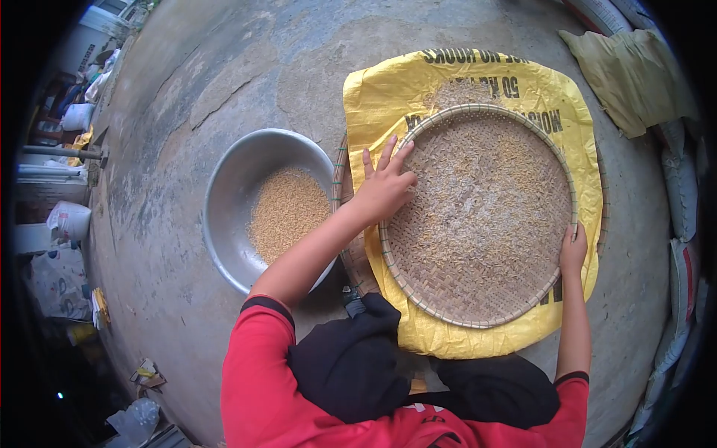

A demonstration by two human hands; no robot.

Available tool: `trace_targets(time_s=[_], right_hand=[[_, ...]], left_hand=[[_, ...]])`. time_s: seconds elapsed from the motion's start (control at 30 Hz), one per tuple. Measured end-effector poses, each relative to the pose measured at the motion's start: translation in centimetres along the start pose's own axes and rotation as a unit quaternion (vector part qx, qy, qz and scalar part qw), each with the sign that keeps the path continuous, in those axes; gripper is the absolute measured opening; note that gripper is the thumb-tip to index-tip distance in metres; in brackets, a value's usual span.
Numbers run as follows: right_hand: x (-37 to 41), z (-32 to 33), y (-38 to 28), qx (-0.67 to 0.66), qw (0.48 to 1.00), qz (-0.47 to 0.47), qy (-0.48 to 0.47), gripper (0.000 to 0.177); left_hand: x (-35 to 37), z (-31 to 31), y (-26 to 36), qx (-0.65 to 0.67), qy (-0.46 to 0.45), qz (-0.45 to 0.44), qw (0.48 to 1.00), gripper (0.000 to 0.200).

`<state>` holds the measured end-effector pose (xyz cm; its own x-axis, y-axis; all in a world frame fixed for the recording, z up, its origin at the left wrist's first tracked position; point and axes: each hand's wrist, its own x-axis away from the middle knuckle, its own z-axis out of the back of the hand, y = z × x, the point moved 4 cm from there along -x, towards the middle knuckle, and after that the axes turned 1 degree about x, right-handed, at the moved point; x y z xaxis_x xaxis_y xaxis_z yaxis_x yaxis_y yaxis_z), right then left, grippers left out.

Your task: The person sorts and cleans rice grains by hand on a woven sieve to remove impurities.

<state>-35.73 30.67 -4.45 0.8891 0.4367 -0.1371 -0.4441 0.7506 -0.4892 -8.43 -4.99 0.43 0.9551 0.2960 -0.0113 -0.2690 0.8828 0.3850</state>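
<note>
A round woven bamboo sieve fills the right-centre of the view, with a layer of yellowish grain and paler bits spread over it. My left hand lies at its left rim, fingers spread apart and touching the edge. At the right rim, my right hand grips the edge, the thumb on top and the other fingers hidden beneath. Under the sieve is a yellow printed sack, and another woven basket shows partly below that. Left of my forearm stands a metal basin holding golden grain.
Concrete floor surrounds the work. Stacked sacks line the right side, with a tan sack at upper right. Along the left are a white bucket, plastic bags and assorted clutter.
</note>
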Motion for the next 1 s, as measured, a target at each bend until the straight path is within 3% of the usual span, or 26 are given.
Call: trace_targets(time_s=[0.5,0.57,0.6,0.67,0.7,0.83,1.0], right_hand=[[0.2,0.3,-0.6,0.006,1.000,-0.013,-0.003,0.031],[0.2,0.2,-0.4,0.008,1.000,-0.007,-0.001,0.031],[0.1,0.2,-0.2,0.009,1.000,-0.001,0.000,0.031],[0.1,0.2,-0.1,0.001,1.000,-0.007,-0.005,0.031],[0.1,0.1,-0.2,-0.007,1.000,-0.011,-0.010,0.031],[0.1,0.1,-0.1,-0.008,1.000,-0.004,0.000,0.031],[0.1,0.1,-0.1,0.004,1.000,-0.019,-0.007,0.030]], left_hand=[[-1.1,-1.6,-0.8,0.031,-0.066,0.005,0.997,0.014],[-0.7,-0.3,-0.9,0.096,0.030,0.010,0.995,0.010],[-0.6,0.2,-1.2,0.097,0.030,0.009,0.995,0.010],[-0.3,1.3,-2.2,0.226,0.042,0.059,0.971,0.008],[0.0,2.1,-1.8,0.208,0.116,0.020,0.971,0.010],[0.3,2.4,-0.7,0.217,0.086,0.005,0.972,0.013],[2.2,2.6,-1.2,0.286,0.094,0.074,0.951,0.019]])
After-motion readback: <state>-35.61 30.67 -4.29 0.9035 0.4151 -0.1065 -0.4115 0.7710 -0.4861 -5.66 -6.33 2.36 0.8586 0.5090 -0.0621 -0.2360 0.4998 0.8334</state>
